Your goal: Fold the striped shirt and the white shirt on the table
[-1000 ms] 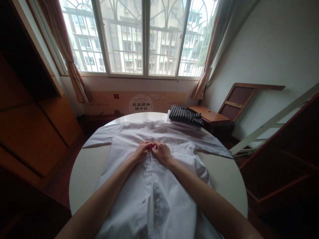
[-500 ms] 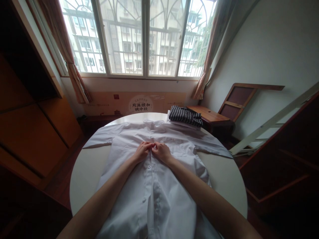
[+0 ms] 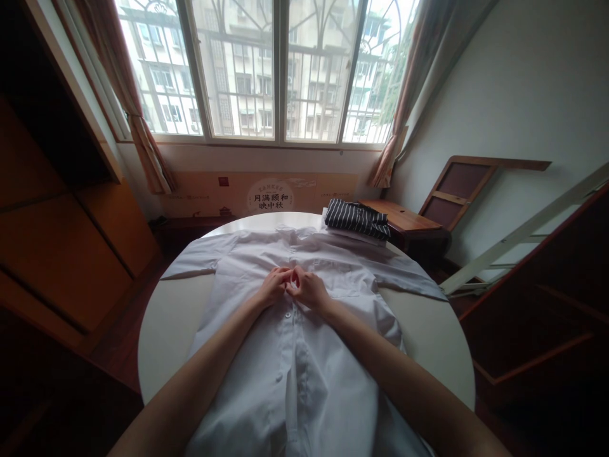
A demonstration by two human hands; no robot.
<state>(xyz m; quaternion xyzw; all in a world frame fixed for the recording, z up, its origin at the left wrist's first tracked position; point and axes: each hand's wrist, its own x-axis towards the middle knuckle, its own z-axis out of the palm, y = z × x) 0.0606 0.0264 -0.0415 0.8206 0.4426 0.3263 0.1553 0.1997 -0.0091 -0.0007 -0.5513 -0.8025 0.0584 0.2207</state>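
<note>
A white long-sleeved shirt [image 3: 247, 266] lies spread on a round white table [image 3: 164, 330], its collar at the far side and its sleeves out to both sides. My left hand [image 3: 275, 284] and my right hand [image 3: 307, 287] meet at the front placket around chest height. The fingers of both are pinched together on the placket's edge, fingertips touching. Whether a button is between them is hidden. Below the hands, a button [image 3: 288, 315] shows on the left front edge, with another button [image 3: 278, 377] lower down. There the two front edges lie apart.
Folded clothes, with a black striped garment [image 3: 356, 219] on top, lie at the table's far right edge. Behind them stands a wooden stool or small table [image 3: 404, 217]. A pale ladder-like frame [image 3: 514, 235] leans at the right. Orange cabinets [image 3: 61, 247] stand left.
Both hands stay at the same place on the placket, with the right fingers slightly more curled. The whole view has shifted a little; the shirt lies as before.
</note>
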